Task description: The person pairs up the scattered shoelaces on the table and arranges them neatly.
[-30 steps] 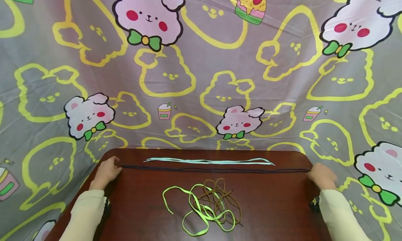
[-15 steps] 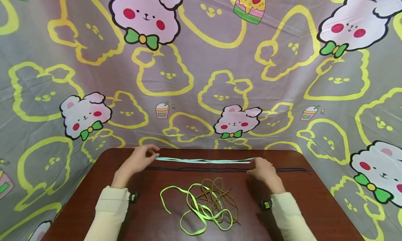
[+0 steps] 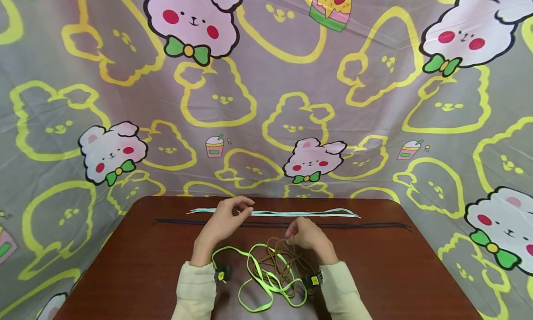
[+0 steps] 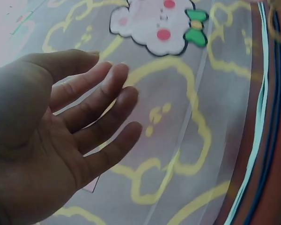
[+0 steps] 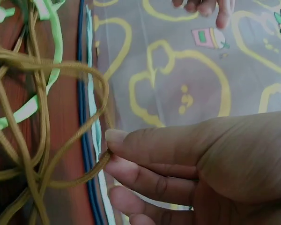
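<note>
Over the tabletop (image 3: 395, 273), my nearer right hand (image 3: 306, 234) pinches the far edge of the brown lace (image 5: 41, 93) while my left hand (image 3: 225, 220), fingers relaxed, hangs to its left.

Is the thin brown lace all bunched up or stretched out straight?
Bunched up: the thin brown lace lies in crossing loops, and the right hand pinches part of it.

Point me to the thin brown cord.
In the right wrist view, the thin brown cord lies tangled at the left, overlapping the flat neon-green lace, one loop pinched by the right hand.
</note>
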A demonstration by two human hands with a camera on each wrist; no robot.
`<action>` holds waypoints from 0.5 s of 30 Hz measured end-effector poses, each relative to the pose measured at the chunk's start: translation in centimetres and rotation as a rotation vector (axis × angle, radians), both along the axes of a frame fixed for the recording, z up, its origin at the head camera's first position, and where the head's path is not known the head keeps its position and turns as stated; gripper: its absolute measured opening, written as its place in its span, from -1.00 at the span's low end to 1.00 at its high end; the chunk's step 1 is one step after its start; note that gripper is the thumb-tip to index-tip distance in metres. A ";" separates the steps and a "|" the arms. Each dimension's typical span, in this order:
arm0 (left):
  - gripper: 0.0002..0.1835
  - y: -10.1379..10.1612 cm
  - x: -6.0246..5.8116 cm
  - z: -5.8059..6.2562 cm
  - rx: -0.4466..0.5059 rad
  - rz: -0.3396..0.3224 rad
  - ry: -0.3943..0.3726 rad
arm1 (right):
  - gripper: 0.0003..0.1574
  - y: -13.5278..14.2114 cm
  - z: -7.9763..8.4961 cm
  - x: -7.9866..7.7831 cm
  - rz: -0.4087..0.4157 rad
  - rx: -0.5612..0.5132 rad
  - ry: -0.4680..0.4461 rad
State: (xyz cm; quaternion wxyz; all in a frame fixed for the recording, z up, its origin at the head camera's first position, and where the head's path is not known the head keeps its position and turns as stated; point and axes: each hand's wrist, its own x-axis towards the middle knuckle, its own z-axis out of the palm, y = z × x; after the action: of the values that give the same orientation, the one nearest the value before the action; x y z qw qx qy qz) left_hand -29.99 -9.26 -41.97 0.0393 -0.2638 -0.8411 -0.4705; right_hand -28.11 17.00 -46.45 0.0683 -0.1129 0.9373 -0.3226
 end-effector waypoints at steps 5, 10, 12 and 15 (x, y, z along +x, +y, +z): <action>-0.81 1.5 1.5 -0.8 -0.018 -0.039 -0.025 | -0.89 -1.0 0.9 1.2 0.066 0.067 0.008; -0.79 2.5 2.4 -0.8 -0.050 -0.067 -0.022 | -0.93 -1.6 2.3 2.6 0.123 0.055 0.056; -0.77 2.9 2.6 -0.6 -0.058 -0.086 -0.024 | -0.90 -1.8 3.1 3.2 0.142 0.033 0.092; -0.75 3.6 3.0 -0.3 -0.069 -0.142 -0.032 | -0.84 -2.2 4.4 4.3 0.163 -0.022 0.169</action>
State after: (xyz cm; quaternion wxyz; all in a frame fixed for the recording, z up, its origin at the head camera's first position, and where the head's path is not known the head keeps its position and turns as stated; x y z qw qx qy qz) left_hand -26.96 -5.70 -42.29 -0.0168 -0.3162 -0.8366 -0.4469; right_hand -23.86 14.79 -42.05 0.0137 -0.2163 0.9239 -0.3154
